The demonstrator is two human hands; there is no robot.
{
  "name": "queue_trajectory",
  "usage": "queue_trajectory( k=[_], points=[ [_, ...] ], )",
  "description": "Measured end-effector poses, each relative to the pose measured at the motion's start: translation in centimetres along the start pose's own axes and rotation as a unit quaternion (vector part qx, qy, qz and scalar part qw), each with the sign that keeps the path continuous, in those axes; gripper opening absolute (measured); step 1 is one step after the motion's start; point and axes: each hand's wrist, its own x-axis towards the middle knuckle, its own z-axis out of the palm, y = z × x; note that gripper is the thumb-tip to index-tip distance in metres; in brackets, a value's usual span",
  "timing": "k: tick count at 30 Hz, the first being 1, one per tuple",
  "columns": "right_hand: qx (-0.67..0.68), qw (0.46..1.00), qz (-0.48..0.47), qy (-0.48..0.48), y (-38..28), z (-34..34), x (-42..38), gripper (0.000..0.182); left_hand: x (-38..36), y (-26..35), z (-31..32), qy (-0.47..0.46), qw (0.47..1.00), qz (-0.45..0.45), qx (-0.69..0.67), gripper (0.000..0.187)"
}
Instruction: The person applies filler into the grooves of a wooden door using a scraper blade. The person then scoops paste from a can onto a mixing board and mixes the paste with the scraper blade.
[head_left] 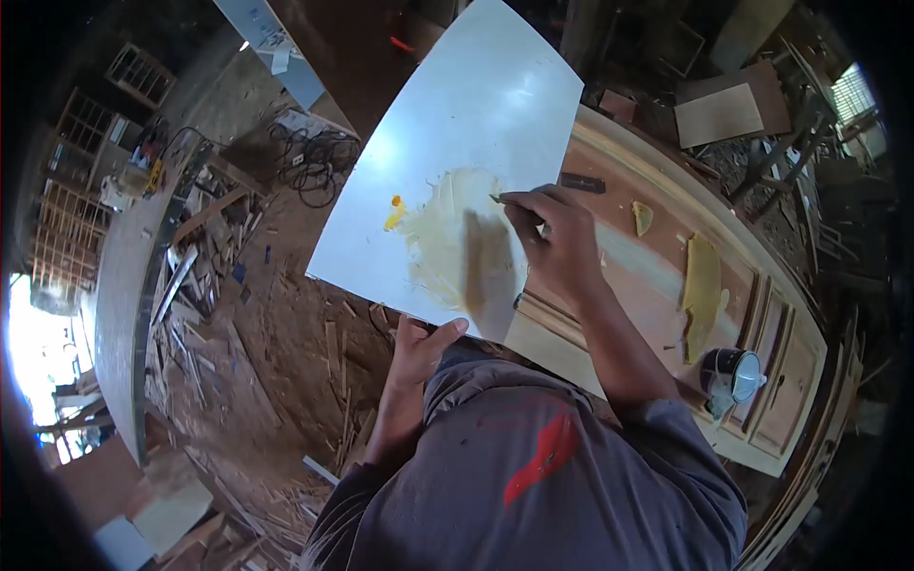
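Observation:
A large white board (466, 105) is tilted in front of my body, with pale cream paste (443, 238) spread over its lower middle and a small orange-yellow dab (394, 211) left of the paste. My left hand (428, 347) grips the board's lower edge, thumb on top and the other fingers hidden beneath. Over the right side of the paste is my right hand (557, 228), its fingers closed around a small thin tool (496, 199) whose tip points left. The hand's shadow falls on the paste.
Right of the board lies a wooden panelled door (647, 276) bearing yellowish patches (703, 285), a dark flat piece (583, 183) and an open can (731, 374). Wood scraps (333, 352) and coiled cables (309, 162) litter the floor. A long bench (124, 305) stands at the left.

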Motion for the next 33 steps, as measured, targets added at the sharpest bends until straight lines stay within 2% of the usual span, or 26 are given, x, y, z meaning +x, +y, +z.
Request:
queue_trajectory(
  k=[1, 4, 7, 10, 11, 14, 16, 19, 22, 23, 25, 28, 30, 31, 33],
  points=[
    [-0.052, 0.994, -0.097, 0.018, 1.5, 0.0, -0.6, 0.012, -0.7, -1.1, 0.7, 0.011, 1.0, -0.003, -0.012, 0.054],
    [-0.048, 0.987, -0.139, -0.063, 3.6, -1.0, -4.5, 0.012, -2.4, -2.4, 3.6, 0.043, 0.999, -0.017, -0.027, 0.051],
    [0.122, 0.968, 0.033, -0.218, 4.5, -5.1, -7.8, 0.015, -3.0, -3.5, 5.8, 0.069, 0.992, -0.031, -0.097, 0.054],
    [0.26, 0.935, 0.178, -0.161, 10.6, -8.2, -12.3, 0.019, -2.5, -5.7, 6.9, 0.085, 0.985, -0.047, -0.141, 0.061],
    [0.263, 0.941, 0.177, -0.117, 13.4, -9.1, -14.3, 0.024, -2.2, -6.6, 7.0, 0.093, 0.984, -0.05, -0.143, 0.063],
    [0.376, 0.859, 0.344, 0.039, 21.0, -12.5, -20.7, 0.028, -1.2, -9.4, 7.5, 0.059, 0.992, -0.055, -0.101, 0.067],
    [0.307, 0.868, 0.378, 0.095, 24.1, -15.4, -24.7, 0.036, -0.4, -10.5, 6.9, 0.037, 0.991, -0.099, -0.087, 0.065],
    [0.545, 0.728, 0.354, 0.217, 28.8, -16.8, -30.0, 0.035, 0.9, -10.8, 7.6, 0.015, 0.986, -0.134, -0.097, 0.062],
    [0.589, 0.706, 0.306, 0.249, 27.4, -18.3, -30.9, 0.037, 1.6, -10.4, 9.3, -0.015, 0.983, -0.147, -0.106, 0.058],
    [0.562, 0.717, 0.314, 0.267, 26.1, -18.5, -30.3, 0.031, 1.6, -10.2, 10.2, -0.017, 0.981, -0.152, -0.118, 0.058],
    [0.447, 0.817, 0.255, 0.262, 23.0, -18.6, -28.1, 0.027, 1.4, -9.2, 12.4, -0.022, 0.977, -0.157, -0.141, 0.059],
    [0.251, 0.925, 0.121, 0.26, 19.3, -17.8, -24.6, 0.026, 0.5, -8.7, 16.2, -0.033, 0.97, -0.17, -0.167, 0.062],
    [0.1, 0.964, 0.038, 0.244, 17.2, -18.0, -22.8, 0.032, 0.0, -8.7, 18.0, -0.032, 0.967, -0.177, -0.183, 0.064],
    [0.076, 0.965, -0.002, 0.249, 16.7, -18.0, -22.4, 0.038, -0.1, -8.8, 18.4, -0.024, 0.969, -0.162, -0.184, 0.065],
    [0.038, 0.963, -0.034, 0.264, 16.5, -17.3, -22.4, 0.038, -0.4, -8.4, 19.8, -0.014, 0.968, -0.157, -0.196, 0.069]
  ],
)
